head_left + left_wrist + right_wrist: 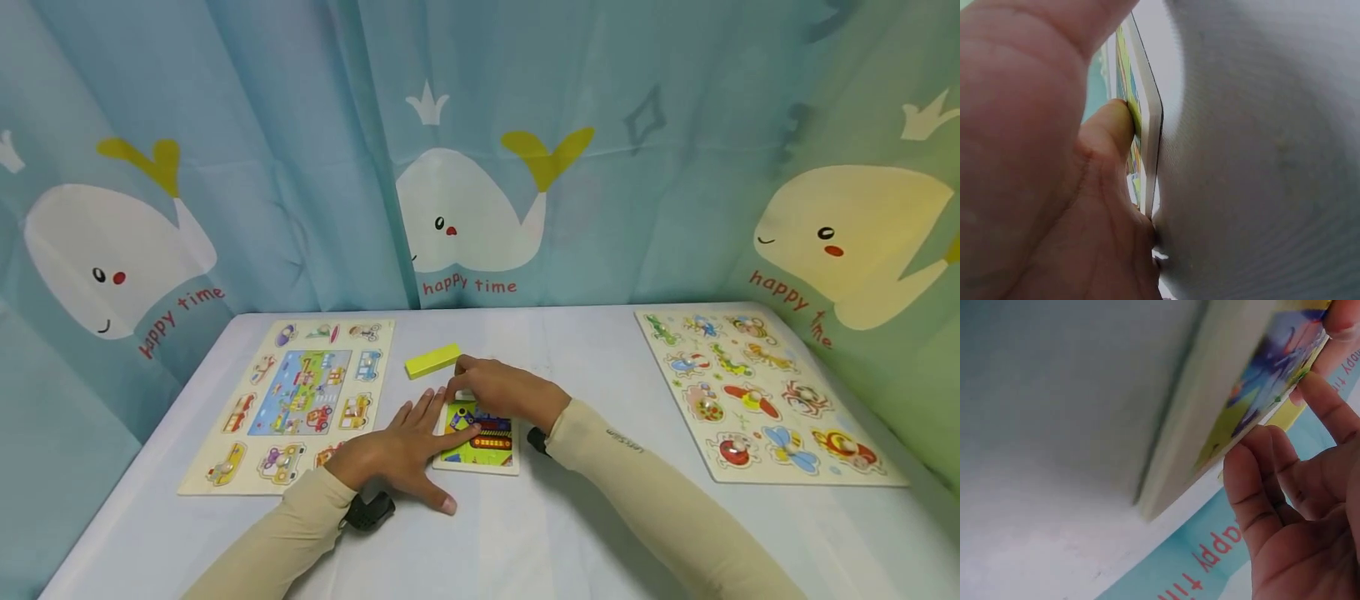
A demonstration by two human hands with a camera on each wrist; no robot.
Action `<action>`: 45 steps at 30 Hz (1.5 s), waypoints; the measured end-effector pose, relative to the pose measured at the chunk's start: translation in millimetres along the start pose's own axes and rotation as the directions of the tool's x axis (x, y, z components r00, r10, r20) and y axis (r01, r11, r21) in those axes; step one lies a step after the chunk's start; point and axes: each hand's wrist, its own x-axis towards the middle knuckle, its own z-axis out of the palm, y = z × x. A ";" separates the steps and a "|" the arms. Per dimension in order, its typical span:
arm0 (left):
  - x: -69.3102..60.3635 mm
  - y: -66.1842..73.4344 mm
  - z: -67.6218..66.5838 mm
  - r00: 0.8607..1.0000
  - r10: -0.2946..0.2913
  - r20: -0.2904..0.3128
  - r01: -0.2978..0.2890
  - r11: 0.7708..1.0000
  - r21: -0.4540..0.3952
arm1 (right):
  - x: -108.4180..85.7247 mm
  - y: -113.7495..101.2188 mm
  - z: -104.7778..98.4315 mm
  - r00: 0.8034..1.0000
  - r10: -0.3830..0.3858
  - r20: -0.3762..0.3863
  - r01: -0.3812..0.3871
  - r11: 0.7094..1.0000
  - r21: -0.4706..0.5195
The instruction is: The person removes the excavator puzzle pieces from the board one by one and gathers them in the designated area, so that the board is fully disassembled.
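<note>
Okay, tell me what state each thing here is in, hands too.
Small puzzle: flat, partly covered by the hands
Left hand: fingers spread, one across the puzzle
Right hand: fingers bent, at the puzzle's far edge
Yellow block: lying flat
Vehicle board: flat, partly covered
Bug board: flat, uncovered
Curtain: hanging in folds

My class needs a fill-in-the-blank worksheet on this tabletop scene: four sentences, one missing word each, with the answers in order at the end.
1. The left hand lays its ____ finger across the small jigsaw puzzle.
2. The rectangular block beyond the small jigsaw puzzle is coloured ____.
3. The vehicle puzzle board lies to the person's ____ of the small jigsaw puzzle.
4. The red words on the whale curtain read "happy ____".

Missing words: index; yellow; left; time.
</note>
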 end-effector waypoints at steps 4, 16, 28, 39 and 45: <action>-0.9 1.5 -0.7 1.000 0.012 0.005 -0.012 1.000 -0.014 | -0.2 -2.0 -0.8 0.999 0.026 0.021 -0.026 1.000 0.000; -0.2 2.9 -1.8 1.000 0.002 0.009 -0.002 1.000 -0.013 | 2.7 -1.7 -1.4 0.997 -0.031 -0.073 0.037 0.995 0.094; -1.2 3.4 1.6 1.000 0.010 0.019 -0.009 0.999 -0.039 | 0.2 -4.6 4.4 0.999 0.019 -0.035 -0.009 0.965 0.262; -0.9 1.0 1.1 1.000 0.017 0.011 -0.016 0.999 -0.039 | -1.8 1.1 -0.6 0.995 -0.032 -0.091 0.068 0.904 0.423; -0.5 1.0 0.6 1.000 -0.003 0.019 0.004 0.998 -0.068 | -5.4 4.0 -7.2 0.994 -0.010 -0.111 0.062 0.878 0.475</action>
